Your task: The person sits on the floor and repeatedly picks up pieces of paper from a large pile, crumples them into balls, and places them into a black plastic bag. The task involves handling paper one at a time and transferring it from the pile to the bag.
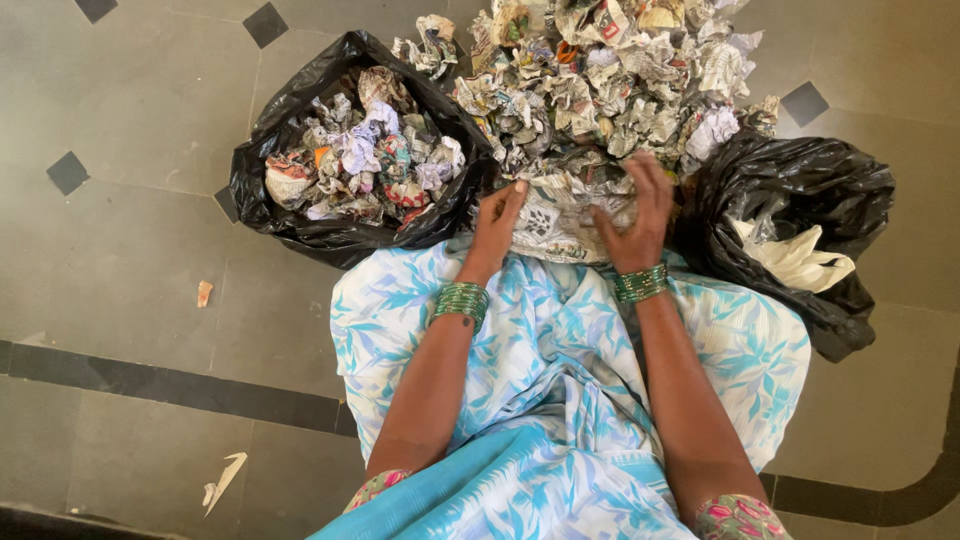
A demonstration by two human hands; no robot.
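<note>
Newspaper sheet (pixel 565 215), flat-ish and creased, lies centre of the head view at the near edge of a big heap of crumpled paper balls (pixel 610 80), just above the person's blue-and-white patterned lap (pixel 560 370). Left hand (pixel 497 225) pinches its left edge, grip closed on the paper; right hand (pixel 640 215) lies spread on the right side, fingers half curled, pressing rather than clenched. Judging by look: v. light, soft, tears easily, no slip; best taken at edges or scrunched from the middle w/ both palms. Containers: black plastic bag (pixel 300 210), upper left, mouth open, approx. full of crumpled paper wads. Second black bag (pixel 800 190), right of frame, slumped, w/ pale cream plastic or paper (pixel 795 260) showing in its opening. Grey tiled floor (pixel 130 200) underneath, few paper scraps lower left.
</note>
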